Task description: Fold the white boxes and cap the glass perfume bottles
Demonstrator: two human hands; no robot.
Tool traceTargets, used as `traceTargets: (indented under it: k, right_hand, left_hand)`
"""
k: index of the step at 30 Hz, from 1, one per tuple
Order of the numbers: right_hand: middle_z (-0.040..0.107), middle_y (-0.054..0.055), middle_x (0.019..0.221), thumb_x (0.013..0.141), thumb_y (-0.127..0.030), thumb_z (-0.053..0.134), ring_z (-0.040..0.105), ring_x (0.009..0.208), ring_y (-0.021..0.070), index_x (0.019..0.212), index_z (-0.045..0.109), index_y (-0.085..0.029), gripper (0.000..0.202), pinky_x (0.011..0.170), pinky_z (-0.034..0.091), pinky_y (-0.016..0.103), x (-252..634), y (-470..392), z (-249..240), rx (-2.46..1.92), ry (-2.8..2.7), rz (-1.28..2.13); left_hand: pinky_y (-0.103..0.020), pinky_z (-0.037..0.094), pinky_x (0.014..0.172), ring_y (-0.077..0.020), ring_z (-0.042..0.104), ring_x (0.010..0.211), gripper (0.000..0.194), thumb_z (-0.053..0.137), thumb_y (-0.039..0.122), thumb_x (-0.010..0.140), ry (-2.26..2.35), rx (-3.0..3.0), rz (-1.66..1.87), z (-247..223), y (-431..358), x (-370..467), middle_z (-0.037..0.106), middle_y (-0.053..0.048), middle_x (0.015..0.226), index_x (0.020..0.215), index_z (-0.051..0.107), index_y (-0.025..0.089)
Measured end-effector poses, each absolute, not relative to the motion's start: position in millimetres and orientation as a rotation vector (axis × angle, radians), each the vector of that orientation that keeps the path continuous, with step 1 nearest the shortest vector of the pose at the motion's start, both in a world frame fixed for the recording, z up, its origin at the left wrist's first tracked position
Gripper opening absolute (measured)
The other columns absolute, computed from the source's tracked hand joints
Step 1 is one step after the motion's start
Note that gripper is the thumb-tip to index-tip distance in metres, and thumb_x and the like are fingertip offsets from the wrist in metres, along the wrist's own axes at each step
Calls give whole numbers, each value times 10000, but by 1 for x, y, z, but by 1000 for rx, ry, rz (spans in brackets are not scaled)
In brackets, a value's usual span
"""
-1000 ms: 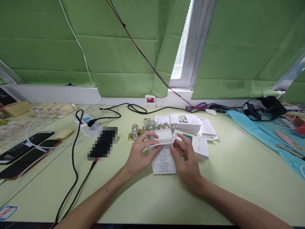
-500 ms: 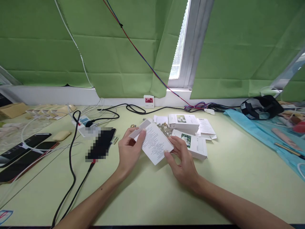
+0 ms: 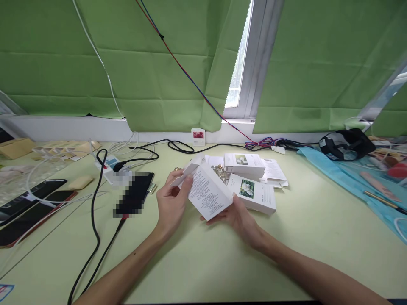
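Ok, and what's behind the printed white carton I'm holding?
Just past the printed white carton, some shiny metallic pieces show, with a bit of gold by your left hand. Whatever else is there, the carton and hand cover.

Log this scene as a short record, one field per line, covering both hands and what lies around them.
left hand: pinches the flap end of the printed carton
right hand: thumb at the printed carton's right edge, fingers beneath
printed carton: white, tilted, text side up
behind it: shiny metallic items, partly hidden
right of it: two white boxes with white-flower pictures, front and rear
by the wall: small box with red picture
far right: black headset, blue sheet
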State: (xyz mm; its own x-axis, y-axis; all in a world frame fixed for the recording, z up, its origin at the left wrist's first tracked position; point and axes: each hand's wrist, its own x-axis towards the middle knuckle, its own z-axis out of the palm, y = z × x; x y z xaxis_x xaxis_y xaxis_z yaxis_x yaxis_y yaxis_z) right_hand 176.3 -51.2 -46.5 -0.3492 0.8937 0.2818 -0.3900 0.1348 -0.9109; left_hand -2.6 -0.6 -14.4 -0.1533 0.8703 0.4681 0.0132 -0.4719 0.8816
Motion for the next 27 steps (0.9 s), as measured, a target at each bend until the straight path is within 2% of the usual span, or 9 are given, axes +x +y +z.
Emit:
traceTargets:
  k: [4,9,11,14,19,20,23,27]
  right_hand:
    - [725,188,1232,1062,-596,292,769,974,307,1348,620,-194,592,900,615,540,175,-50,-45,-452,-1226,1591]
    - [707,165,1248,1051,-583,347,721,999,279,1338,617,-200,549,881,615,477,175,-50,-39,-446,-1186,1616]
    - [703,167,1238,1030,-618,378,706,946,266,1321,621,-197,566,823,624,447,176,-50,-32,-487,-1196,1597]
    - [731,155,1110,998,-659,432,682,798,235,1273,638,-185,586,782,619,433,178,-51,-18,-586,-1189,1592]
    - [720,107,1152,990,-605,516,657,834,208,1265,661,-244,477,722,600,347,194,-45,6,-621,-1111,1536]
    - [713,97,1176,981,-586,547,656,859,211,1251,669,-250,447,721,598,338,200,-42,11,-654,-1121,1494]
    - [704,88,1185,946,-577,598,654,910,230,1200,688,-235,436,715,599,339,226,-26,25,-731,-1222,1300]
    - [711,63,1123,889,-538,697,674,906,231,1205,684,-239,436,865,579,395,275,-1,40,-913,-1430,920]
  left_hand:
    - [-229,465,551,-133,559,759,295,724,481,879,1020,1506,1654,-17,0,-3,633,-73,1035,884,789,194]
    - [-228,514,588,-153,596,816,297,717,491,882,1019,1534,1656,-16,-1,-4,631,-78,1064,944,799,212]
    - [-220,527,598,-155,607,840,301,731,493,870,1033,1525,1684,-16,-2,-4,609,-81,1083,935,803,208]
    - [-213,548,597,-156,626,859,305,741,485,862,1044,1515,1717,-16,-1,-5,586,-85,1116,944,806,198]
    - [-241,631,696,-232,631,1115,203,795,397,821,1044,1590,1787,-20,-1,-5,571,-79,1155,925,801,223]
    - [-252,641,704,-227,642,1106,193,804,373,815,1052,1610,1785,-21,-1,-5,563,-73,1168,947,794,232]
    - [-263,648,667,-144,692,885,225,787,325,835,1063,1665,1753,-24,-2,-3,536,-52,1203,1046,754,254]
    - [-232,623,607,-98,676,776,144,729,293,882,1063,1787,1655,-29,-4,-2,538,-41,1165,1015,717,239]
